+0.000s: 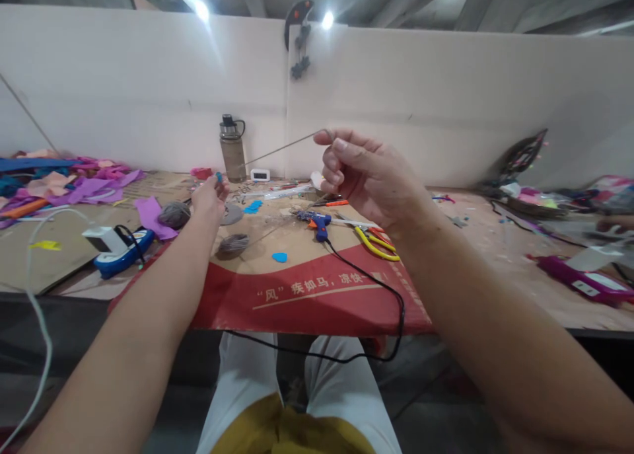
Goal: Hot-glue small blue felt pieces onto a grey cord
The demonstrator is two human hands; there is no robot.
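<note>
A thin grey-brown strand of yarn (280,149) stretches taut and slanting over the table. Its upper end is pinched between the thumb and forefinger of my right hand (369,170), raised in front of the wall. The lower end runs toward my left hand (211,196), whose fingers are closed around a small teal piece (218,176); the exact grip there is blurred. Near my left hand lie a dark grey ball of yarn (174,214), a flat grey disc (231,214) and another grey yarn bundle (234,244).
A blue glue gun (321,227) lies mid-table, its black cord looping over the front edge. Yellow-handled pliers (374,246), blue felt pieces (280,257), a bottle (232,150), a blue power strip (123,252) and felt scraps (99,186) surround it. Another person's hand (614,224) shows far right.
</note>
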